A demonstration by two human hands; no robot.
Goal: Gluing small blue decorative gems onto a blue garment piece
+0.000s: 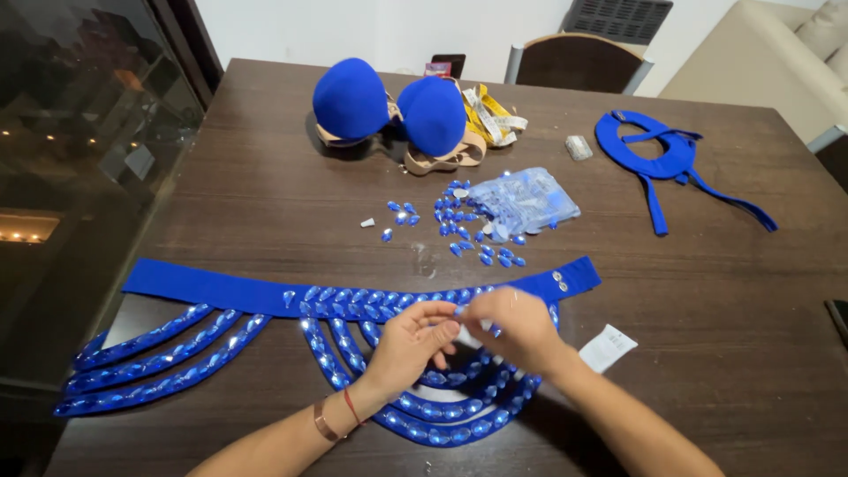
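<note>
Head view: left hand (413, 340) and right hand (519, 327) meeting just above the near edge of the table (265, 194), fingertips pinched together on something very small, probably a single blue gem (459, 310) with a scrap of white backing, though too small to tell for sure. Directly beneath, a blue jewelled belt (353, 299) lying flat along the near edge, its band running left to right, looped strands of stones hanging off it toward the near-left corner and under the hands. Gem judged light, hard, slick-faced and easily dropped; best taken by the edges between fingertips. Belt judged soft and floppy, strands likely to slide and tangle; best lifted by the plain fabric band. Toward the middle of the table, loose blue gems (459, 231) scattered, touching a clear plastic bag (523, 201) of more stones. Near the far edge, a blue padded bra (389, 108) beside a rolled yellow measuring tape (491, 117). Toward the far-right corner, a blue strap piece (658, 155), well apart. A white tag (607, 346) just right of the right wrist. Nothing between the hands and the belt; the loose stones the nearest clutter.
</note>
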